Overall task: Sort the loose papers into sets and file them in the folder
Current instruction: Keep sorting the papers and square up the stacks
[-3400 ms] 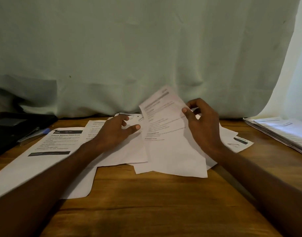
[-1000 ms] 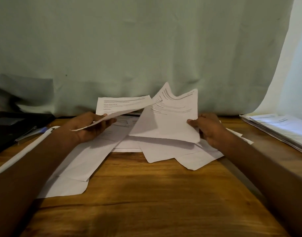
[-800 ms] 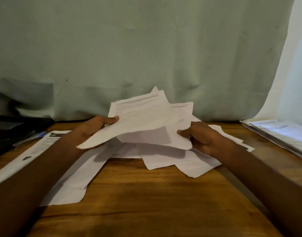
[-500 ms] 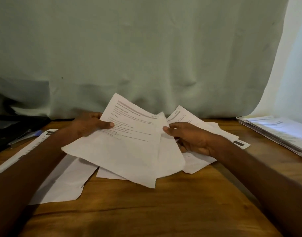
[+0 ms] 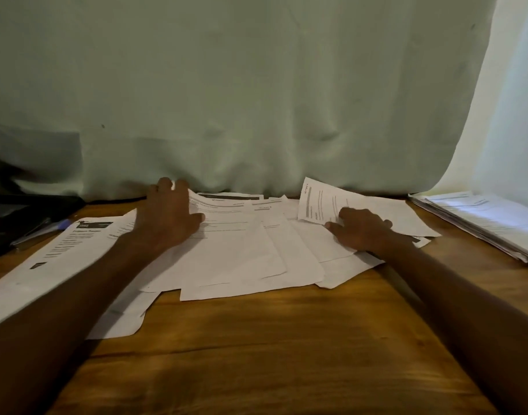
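Papers (image 5: 236, 256) were spread in an overlapping heap on the wooden table (image 5: 256, 348), mid-table, up against the pale green cloth (image 5: 227, 100) hanging behind. Left hand (image 5: 167, 218) lay flat on the heap's left part, fingers spread and fairly straight, fingertips reaching its far edge near the cloth, thumb out to the right. Right hand (image 5: 360, 229) sat on the heap's right part, fingers bent; the near edge of one printed sheet (image 5: 319, 202) lay at the fingertips, and that sheet's far end was lifted off the heap. Couldn't tell if the fingers were actually pinching it or only pressing it.

Left of the heap, one long printed sheet (image 5: 62, 256) with a dark header block ran under the left forearm. Farther left of the heap: a pen (image 5: 41, 232) beside a black object (image 5: 14, 211), too dark to identify. Well right of the heap, at the table edge, a separate neat stack of papers (image 5: 484, 223).
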`<action>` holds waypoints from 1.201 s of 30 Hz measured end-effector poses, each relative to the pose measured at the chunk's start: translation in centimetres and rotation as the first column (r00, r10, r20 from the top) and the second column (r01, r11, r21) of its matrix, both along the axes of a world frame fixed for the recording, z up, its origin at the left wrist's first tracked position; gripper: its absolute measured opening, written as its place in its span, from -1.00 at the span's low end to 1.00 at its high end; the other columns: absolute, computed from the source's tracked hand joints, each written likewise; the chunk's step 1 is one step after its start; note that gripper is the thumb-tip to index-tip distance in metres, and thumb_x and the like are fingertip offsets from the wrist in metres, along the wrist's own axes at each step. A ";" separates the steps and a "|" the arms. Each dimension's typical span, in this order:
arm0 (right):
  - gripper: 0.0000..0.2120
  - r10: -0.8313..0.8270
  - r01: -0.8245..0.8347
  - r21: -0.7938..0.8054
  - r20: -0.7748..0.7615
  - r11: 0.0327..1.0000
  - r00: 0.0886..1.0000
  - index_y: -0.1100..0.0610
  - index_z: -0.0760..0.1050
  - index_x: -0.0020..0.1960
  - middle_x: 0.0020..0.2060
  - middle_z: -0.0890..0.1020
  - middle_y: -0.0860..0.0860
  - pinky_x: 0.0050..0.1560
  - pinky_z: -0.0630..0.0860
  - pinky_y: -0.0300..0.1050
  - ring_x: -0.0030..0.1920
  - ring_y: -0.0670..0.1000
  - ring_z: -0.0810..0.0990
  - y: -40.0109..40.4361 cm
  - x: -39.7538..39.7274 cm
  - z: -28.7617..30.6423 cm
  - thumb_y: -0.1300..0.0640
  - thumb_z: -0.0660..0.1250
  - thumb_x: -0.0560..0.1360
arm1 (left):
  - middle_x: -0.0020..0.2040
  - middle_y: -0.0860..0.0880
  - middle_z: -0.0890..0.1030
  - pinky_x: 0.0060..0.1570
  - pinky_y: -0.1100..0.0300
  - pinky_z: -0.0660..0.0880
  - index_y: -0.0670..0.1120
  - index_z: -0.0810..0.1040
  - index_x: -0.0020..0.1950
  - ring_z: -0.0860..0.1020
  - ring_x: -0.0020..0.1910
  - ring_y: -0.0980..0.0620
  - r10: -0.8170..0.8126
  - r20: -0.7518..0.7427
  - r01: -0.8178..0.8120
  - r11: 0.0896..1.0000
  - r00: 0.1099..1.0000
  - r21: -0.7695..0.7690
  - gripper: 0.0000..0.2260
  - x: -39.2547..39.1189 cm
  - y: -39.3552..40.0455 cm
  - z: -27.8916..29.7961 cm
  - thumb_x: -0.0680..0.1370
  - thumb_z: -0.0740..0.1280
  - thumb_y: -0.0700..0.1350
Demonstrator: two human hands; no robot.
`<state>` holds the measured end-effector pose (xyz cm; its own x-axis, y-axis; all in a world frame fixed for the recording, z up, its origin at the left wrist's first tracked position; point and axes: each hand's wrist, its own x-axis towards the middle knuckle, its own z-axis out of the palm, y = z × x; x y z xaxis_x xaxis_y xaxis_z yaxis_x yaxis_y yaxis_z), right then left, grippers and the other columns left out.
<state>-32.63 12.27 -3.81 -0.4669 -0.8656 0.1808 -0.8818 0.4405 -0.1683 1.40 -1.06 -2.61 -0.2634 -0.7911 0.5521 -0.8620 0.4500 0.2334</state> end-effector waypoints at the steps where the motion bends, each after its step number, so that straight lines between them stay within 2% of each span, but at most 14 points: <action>1: -0.62 0.017 -0.016 0.019 -0.032 1.000 0.999 0.04 0.43 0.17 0.29 0.59 0.04 0.25 0.48 0.19 0.13 0.10 0.56 -0.2 0.0 0.0 -0.26 0.18 0.62 | 0.34 -0.21 0.47 0.26 -0.16 0.46 -0.12 0.45 0.40 0.44 0.33 -0.26 -0.046 0.026 0.047 0.997 0.999 -0.063 -0.40 -0.5 0.4 0.0 0.46 0.53 0.10; 3: -0.64 0.010 -0.010 -0.002 -0.108 1.000 0.994 0.04 0.48 0.16 0.22 0.61 0.02 0.28 0.44 0.24 0.16 0.11 0.56 -0.4 0.2 0.1 -0.23 0.20 0.62 | 0.39 -0.11 0.49 0.31 -0.08 0.43 -0.04 0.47 0.43 0.45 0.36 -0.17 -0.255 0.016 0.256 0.965 0.967 -0.052 -0.42 -1.6 1.7 0.0 0.49 0.50 0.16; 6: -0.66 0.056 -0.063 -0.049 -0.118 0.997 0.991 0.10 0.57 0.21 0.20 0.62 0.03 0.16 0.51 0.03 0.16 0.08 0.57 -0.6 0.8 0.5 -0.13 0.33 0.59 | 0.48 0.18 0.42 0.30 0.19 0.29 0.20 0.41 0.49 0.37 0.39 0.16 -0.542 -0.001 0.529 0.819 0.840 0.223 -0.45 -3.4 4.6 -0.5 0.53 0.36 0.31; 10: -0.76 0.123 -0.103 -0.257 0.062 0.961 0.990 0.14 0.62 0.09 0.25 0.64 0.05 -0.21 0.38 -0.27 0.12 0.04 0.59 -0.8 0.6 0.7 -0.01 0.45 0.55 | 0.54 0.26 0.34 0.45 0.17 0.19 0.33 0.37 0.50 0.29 0.52 0.16 -0.639 0.187 0.527 0.739 0.746 0.420 -0.40 -4.4 5.5 -1.5 0.48 0.20 0.47; 12: -0.68 0.123 -0.113 -0.266 0.024 0.957 0.992 0.05 0.57 0.08 0.21 0.65 0.04 -0.08 0.49 -0.16 0.07 0.02 0.58 -1.1 -0.4 0.6 -0.16 0.45 0.49 | 0.53 0.26 0.37 0.50 0.05 0.23 0.36 0.39 0.46 0.31 0.51 0.12 -0.596 0.219 0.469 0.768 0.773 0.436 -0.34 -4.2 5.2 -1.0 0.40 0.16 0.54; 14: -0.40 0.116 -0.110 -0.148 0.032 0.983 0.993 -0.03 0.50 0.19 0.26 0.62 0.03 0.16 0.55 0.12 0.16 0.07 0.58 -1.2 -1.6 -0.1 -0.45 0.31 0.39 | 0.47 0.28 0.44 0.48 0.01 0.29 0.36 0.46 0.40 0.37 0.46 0.12 -0.563 0.227 0.444 0.793 0.795 0.417 -0.34 -4.0 5.2 -0.4 0.36 0.15 0.58; 16: -0.07 0.092 -0.093 0.007 0.109 0.996 0.990 0.00 0.37 0.46 0.44 0.49 0.04 0.34 0.44 0.28 0.37 0.15 0.49 -1.0 -2.0 -0.4 -0.63 0.10 0.35 | 0.41 0.28 0.49 0.44 -0.03 0.34 0.33 0.52 0.34 0.42 0.40 0.13 -0.531 0.223 0.425 0.817 0.818 0.388 -0.36 -3.8 5.1 -0.1 0.36 0.16 0.58; 18: 0.10 0.082 -0.100 0.087 0.185 0.991 0.979 0.00 0.24 0.58 0.55 0.35 0.03 0.45 0.35 0.27 0.49 0.16 0.37 -0.6 -1.5 0.1 -0.70 0.06 0.27 | 0.36 0.26 0.52 0.40 -0.03 0.39 0.28 0.56 0.28 0.45 0.35 0.13 -0.516 0.190 0.427 0.827 0.836 0.366 -0.39 -3.8 5.1 -0.3 0.38 0.20 0.57; 23: 0.01 0.042 -0.070 0.089 0.283 0.994 0.958 0.02 0.19 0.61 0.62 0.21 0.04 0.49 0.31 0.15 0.56 0.15 0.24 -1.3 -1.4 0.7 -0.49 0.36 0.34 | 0.39 0.20 0.50 0.35 0.04 0.42 0.19 0.51 0.31 0.46 0.33 0.12 -0.554 0.137 0.488 0.807 0.821 0.331 -0.48 -4.4 5.7 -1.6 0.47 0.28 0.45; 27: -0.14 0.016 -0.012 -0.019 0.232 1.000 0.973 0.10 0.40 0.49 0.52 0.38 0.08 0.40 0.41 0.14 0.45 0.15 0.39 -1.3 -1.8 0.2 -0.43 0.41 0.38 | 0.43 0.17 0.49 0.39 0.05 0.39 0.14 0.49 0.40 0.43 0.38 0.11 -0.570 0.105 0.504 0.786 0.815 0.359 -0.45 -4.8 5.9 -1.7 0.51 0.27 0.39; 29: -0.33 0.027 -0.003 -0.158 0.152 0.987 0.988 0.11 0.52 0.32 0.28 0.59 0.08 0.12 0.54 0.06 0.19 0.10 0.54 -1.3 -1.9 -0.3 -0.35 0.45 0.42 | 0.42 0.17 0.49 0.38 0.08 0.39 0.14 0.50 0.39 0.43 0.38 0.12 -0.572 0.100 0.506 0.783 0.814 0.361 -0.46 -4.7 5.8 -1.7 0.51 0.27 0.38; 31: -0.50 0.008 0.013 -0.260 0.079 0.966 0.997 0.11 0.57 0.20 0.09 0.66 0.06 -0.20 0.45 -0.09 -0.02 0.06 0.57 -0.9 -1.8 -0.4 -0.24 0.47 0.47 | 0.41 0.18 0.49 0.36 0.11 0.37 0.14 0.50 0.39 0.43 0.38 0.12 -0.569 0.091 0.508 0.786 0.817 0.353 -0.46 -4.7 5.8 -1.6 0.51 0.27 0.39; 33: -0.59 -0.012 0.030 -0.336 0.054 0.941 0.998 0.13 0.62 0.20 0.11 0.69 0.10 -0.30 0.41 -0.16 -0.02 0.12 0.65 -0.6 -1.6 0.1 -0.15 0.46 0.51 | 0.37 0.21 0.50 0.31 0.12 0.39 0.14 0.51 0.39 0.45 0.35 0.14 -0.555 0.028 0.516 0.790 0.832 0.332 -0.46 -4.6 5.8 -1.5 0.50 0.28 0.39; 36: -0.65 0.019 -0.021 -0.457 -0.009 0.889 1.000 0.16 0.64 0.13 0.18 0.69 0.12 -0.39 0.41 -0.23 0.01 0.16 0.72 0.0 -0.3 1.4 -0.11 0.42 0.55 | 0.29 0.22 0.57 0.30 0.05 0.47 0.12 0.58 0.32 0.52 0.25 0.20 -0.502 -0.217 0.546 0.780 0.837 0.304 -0.44 -4.3 5.6 -1.0 0.47 0.27 0.43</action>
